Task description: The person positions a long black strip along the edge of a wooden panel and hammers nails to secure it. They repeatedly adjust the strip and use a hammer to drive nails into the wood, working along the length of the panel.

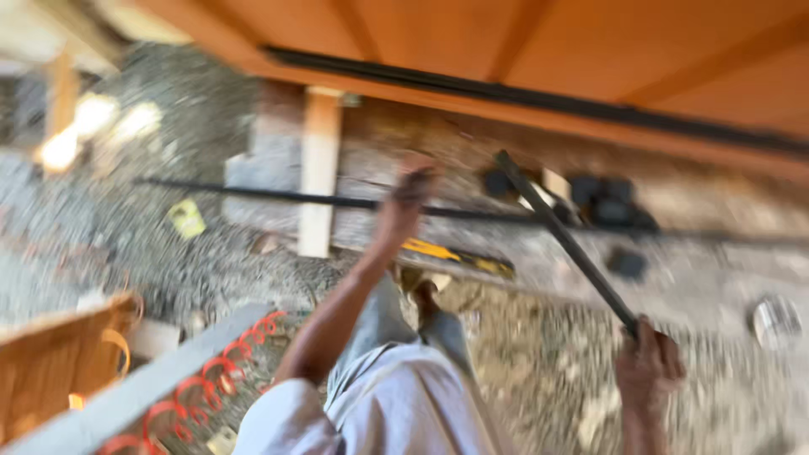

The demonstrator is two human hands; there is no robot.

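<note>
Down on the gravel, going left to right (pretty blurry shot):
Far left: orange wooden crate, next to a grey beam with red scribbles.
Your left hand: stretched out onto the long black rod; can't tell if it's gripping.
Your right hand: fist closed round the lower end of a dark flat bar slanting up-left toward the orange panel.
</note>
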